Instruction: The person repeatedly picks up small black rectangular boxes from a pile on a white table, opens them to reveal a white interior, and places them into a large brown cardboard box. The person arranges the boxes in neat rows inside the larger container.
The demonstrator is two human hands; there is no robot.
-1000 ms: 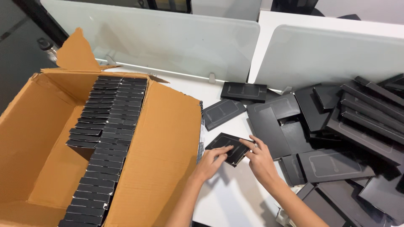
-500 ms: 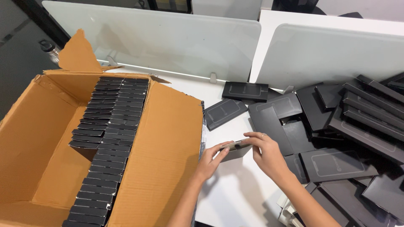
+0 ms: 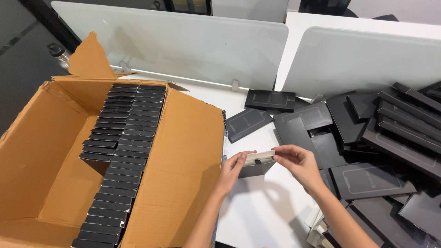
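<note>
Since the earlier frames the flat black sleeve box [image 3: 255, 164] has been turned up from lying face-on to standing on its long edge, its pale open top edge now toward the camera, and both hands have closed in on its ends. The left hand [image 3: 233, 169] pinches the left end between thumb and fingers, wrist bent inward; the right hand [image 3: 298, 161] grips the right end, fingers curled over the top edge and thumb behind, forearm running in from the lower right. Held end to end like this, the box appears squared up and steady just above the white desk [image 3: 257, 216], probably so its thin edge can be handled.

Taking the open cardboard carton [image 3: 183, 151] as landmark: the held box sits just beside its right wall, near the front corner. Inside the carton, two tight rows of identical black boxes [image 3: 121, 156] stand on edge along its middle, leaving bare cardboard to their left. To the right of the carton, beyond the hands, a loose heap of black boxes [image 3: 367, 138] covers the desk. Behind the carton stand frosted desk dividers [image 3: 183, 46].
</note>
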